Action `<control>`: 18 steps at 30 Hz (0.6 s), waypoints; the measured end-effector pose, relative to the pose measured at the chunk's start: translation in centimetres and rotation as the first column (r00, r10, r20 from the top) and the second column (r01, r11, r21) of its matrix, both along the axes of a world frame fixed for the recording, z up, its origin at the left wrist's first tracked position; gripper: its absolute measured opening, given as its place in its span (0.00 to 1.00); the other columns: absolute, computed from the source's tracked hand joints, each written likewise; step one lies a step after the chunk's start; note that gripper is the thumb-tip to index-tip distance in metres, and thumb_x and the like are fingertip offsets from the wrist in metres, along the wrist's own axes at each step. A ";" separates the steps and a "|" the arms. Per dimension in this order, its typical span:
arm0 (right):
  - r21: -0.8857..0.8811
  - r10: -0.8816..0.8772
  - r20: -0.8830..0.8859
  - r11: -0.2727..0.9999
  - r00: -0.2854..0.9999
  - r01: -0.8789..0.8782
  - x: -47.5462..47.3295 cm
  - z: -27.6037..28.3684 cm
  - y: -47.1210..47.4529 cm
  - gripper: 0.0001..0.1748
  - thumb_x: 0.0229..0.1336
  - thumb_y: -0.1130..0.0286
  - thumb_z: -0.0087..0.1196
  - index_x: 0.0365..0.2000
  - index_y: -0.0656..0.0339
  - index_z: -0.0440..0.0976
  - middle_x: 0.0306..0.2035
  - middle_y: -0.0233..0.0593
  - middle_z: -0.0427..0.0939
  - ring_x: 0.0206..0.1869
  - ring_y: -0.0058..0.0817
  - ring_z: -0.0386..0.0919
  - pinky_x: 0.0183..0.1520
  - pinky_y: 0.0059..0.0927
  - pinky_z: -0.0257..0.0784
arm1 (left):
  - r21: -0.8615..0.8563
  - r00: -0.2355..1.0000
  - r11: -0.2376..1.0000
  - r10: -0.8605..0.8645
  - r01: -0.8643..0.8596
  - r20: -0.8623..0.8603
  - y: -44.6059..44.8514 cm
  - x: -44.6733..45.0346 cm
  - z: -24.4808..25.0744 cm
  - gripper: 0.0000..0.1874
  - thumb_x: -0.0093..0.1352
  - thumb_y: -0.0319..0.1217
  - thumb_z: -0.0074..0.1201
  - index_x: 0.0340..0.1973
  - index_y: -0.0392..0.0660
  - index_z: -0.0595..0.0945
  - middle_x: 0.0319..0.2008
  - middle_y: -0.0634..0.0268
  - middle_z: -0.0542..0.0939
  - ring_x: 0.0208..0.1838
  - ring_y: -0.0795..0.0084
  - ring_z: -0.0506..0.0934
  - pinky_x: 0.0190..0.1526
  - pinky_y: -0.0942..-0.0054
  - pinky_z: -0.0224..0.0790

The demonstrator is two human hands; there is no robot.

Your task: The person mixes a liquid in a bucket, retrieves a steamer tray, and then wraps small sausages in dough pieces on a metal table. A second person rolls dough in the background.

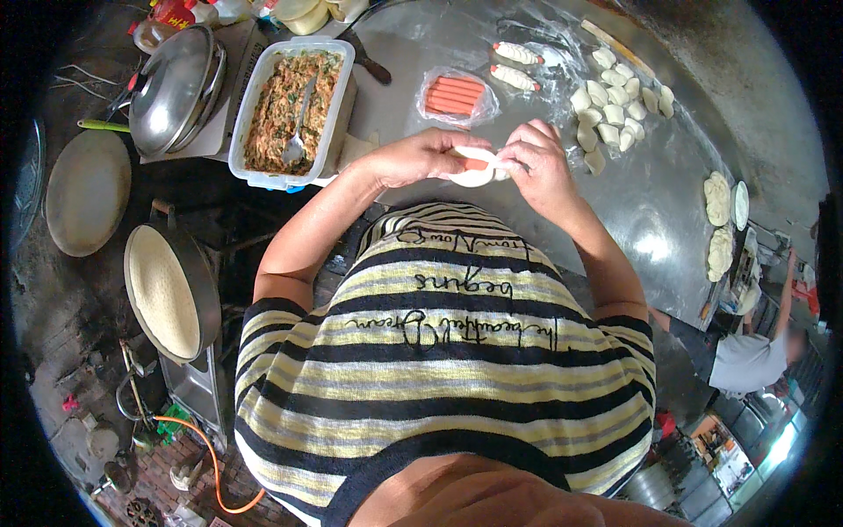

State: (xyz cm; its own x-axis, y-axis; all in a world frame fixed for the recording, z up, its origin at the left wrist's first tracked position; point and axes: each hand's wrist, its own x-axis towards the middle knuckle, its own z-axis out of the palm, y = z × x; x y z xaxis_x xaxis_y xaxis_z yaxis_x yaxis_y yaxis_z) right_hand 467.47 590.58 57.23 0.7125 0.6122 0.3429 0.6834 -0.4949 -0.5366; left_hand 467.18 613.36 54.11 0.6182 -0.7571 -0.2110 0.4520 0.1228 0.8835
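Between my two hands, above the near edge of the metal worktable (540, 217), is a piece of white dough (471, 178) with a sausage (475, 165) inside it. My left hand (421, 158) holds its left end, thumb and fingers closed around it. At the right end, the fingertips of my right hand (537, 161) pinch the dough. Beyond my hands several sausages (454, 95) lie in a clear plastic bag. Two dough-wrapped sausages (516, 78) rest farther back, red tips showing at their ends.
Dough pieces (614, 115) cluster at the right, near a wooden stick (617, 47). Two larger dough lumps (718, 253) lie at the far right. At left stand a plastic tub (342, 125) of minced filling with a spoon (294, 148), a lidded pan (172, 92) and a deep round pan (164, 296). Another person (751, 359) is at right.
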 end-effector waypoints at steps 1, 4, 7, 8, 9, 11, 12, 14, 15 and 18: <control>0.004 -0.019 0.077 1.000 0.997 0.018 -0.2 -0.1 -0.1 0.04 0.43 0.73 0.58 0.25 0.57 0.75 0.29 0.29 0.73 0.37 0.30 0.70 0.44 0.33 0.60 | -0.031 0.986 0.996 0.083 -0.088 -0.142 -0.2 -0.1 0.2 0.26 0.65 0.21 0.47 0.60 0.33 0.64 0.56 0.53 0.70 0.57 0.66 0.71 0.57 0.69 0.66; 0.000 -0.082 0.295 0.996 0.952 0.086 -1.5 0.1 0.6 0.07 0.42 0.72 0.58 0.27 0.55 0.75 0.30 0.27 0.72 0.38 0.28 0.69 0.45 0.36 0.58 | -0.132 0.920 0.966 0.163 -0.222 -0.356 -0.4 0.0 -0.5 0.24 0.65 0.21 0.47 0.57 0.30 0.65 0.54 0.50 0.71 0.55 0.65 0.73 0.57 0.69 0.67; -0.032 -0.044 0.328 0.998 0.944 0.058 -1.3 -0.7 0.1 0.08 0.42 0.72 0.58 0.29 0.55 0.75 0.31 0.27 0.72 0.39 0.28 0.69 0.46 0.36 0.58 | -0.234 0.908 0.949 0.103 -0.213 -0.407 -0.7 0.1 -1.0 0.23 0.66 0.22 0.47 0.56 0.27 0.65 0.53 0.48 0.72 0.55 0.60 0.73 0.58 0.65 0.67; -0.052 -0.039 0.311 0.997 0.950 0.058 -1.2 -1.0 -0.1 0.06 0.45 0.71 0.57 0.28 0.54 0.74 0.31 0.29 0.72 0.40 0.29 0.69 0.46 0.37 0.58 | -0.255 0.909 0.949 0.067 -0.185 -0.411 -0.8 0.0 -0.9 0.23 0.67 0.23 0.47 0.56 0.27 0.64 0.53 0.48 0.72 0.55 0.60 0.73 0.58 0.65 0.67; -0.049 -0.039 0.253 0.997 0.967 0.053 -1.1 -0.7 0.0 0.05 0.45 0.71 0.57 0.27 0.55 0.74 0.31 0.29 0.71 0.40 0.30 0.69 0.46 0.36 0.58 | -0.274 0.910 0.948 0.035 -0.160 -0.412 -0.7 -0.1 -0.5 0.23 0.67 0.23 0.47 0.57 0.28 0.64 0.53 0.49 0.72 0.55 0.60 0.73 0.58 0.65 0.67; -0.044 -0.038 0.136 0.998 0.990 0.044 -0.6 0.0 0.1 0.04 0.45 0.72 0.56 0.26 0.55 0.73 0.31 0.30 0.71 0.39 0.31 0.68 0.45 0.35 0.58 | -0.220 0.962 0.972 0.021 -0.084 -0.272 -0.6 -0.1 0.0 0.22 0.67 0.22 0.46 0.56 0.28 0.66 0.50 0.50 0.73 0.51 0.62 0.75 0.54 0.69 0.69; 0.015 -0.066 0.082 0.998 0.994 0.065 -0.4 0.1 0.2 0.04 0.45 0.73 0.56 0.26 0.57 0.73 0.30 0.32 0.71 0.39 0.32 0.68 0.44 0.35 0.58 | -0.188 0.979 0.981 0.011 -0.051 -0.204 -0.6 -0.2 0.2 0.21 0.67 0.22 0.46 0.55 0.29 0.67 0.49 0.50 0.74 0.49 0.63 0.76 0.52 0.71 0.70; 0.127 -0.113 -0.032 0.985 0.993 0.116 0.2 0.2 0.7 0.03 0.44 0.75 0.56 0.25 0.60 0.73 0.28 0.35 0.70 0.38 0.34 0.68 0.43 0.33 0.58 | -0.015 0.999 1.000 -0.025 0.026 0.046 -0.4 0.2 0.8 0.21 0.67 0.23 0.46 0.56 0.30 0.67 0.49 0.52 0.74 0.49 0.64 0.77 0.53 0.71 0.70; 0.075 -0.060 -0.026 0.995 0.998 0.062 0.2 0.2 0.6 0.04 0.44 0.75 0.56 0.25 0.60 0.73 0.28 0.35 0.70 0.38 0.34 0.68 0.43 0.33 0.58 | 0.077 0.984 0.996 -0.058 0.046 0.169 -0.3 0.4 1.0 0.21 0.68 0.24 0.46 0.56 0.30 0.67 0.49 0.52 0.75 0.49 0.64 0.77 0.53 0.71 0.70; -0.055 0.018 0.047 0.998 0.999 -0.015 0.0 -0.2 0.2 0.06 0.43 0.74 0.58 0.26 0.60 0.73 0.30 0.34 0.71 0.40 0.34 0.69 0.44 0.34 0.58 | -0.040 0.971 0.992 0.108 -0.119 -0.214 -1.0 -0.1 -0.5 0.19 0.68 0.25 0.48 0.53 0.29 0.69 0.48 0.52 0.75 0.49 0.65 0.77 0.53 0.71 0.71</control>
State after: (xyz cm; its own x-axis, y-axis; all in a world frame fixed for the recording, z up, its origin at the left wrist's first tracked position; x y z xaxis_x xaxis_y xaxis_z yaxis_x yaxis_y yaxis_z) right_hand 467.43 590.80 57.06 0.6857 0.6425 0.3421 0.7160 -0.5109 -0.4756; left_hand 467.05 612.37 53.63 0.6467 -0.6977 -0.3082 0.6078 0.2273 0.7608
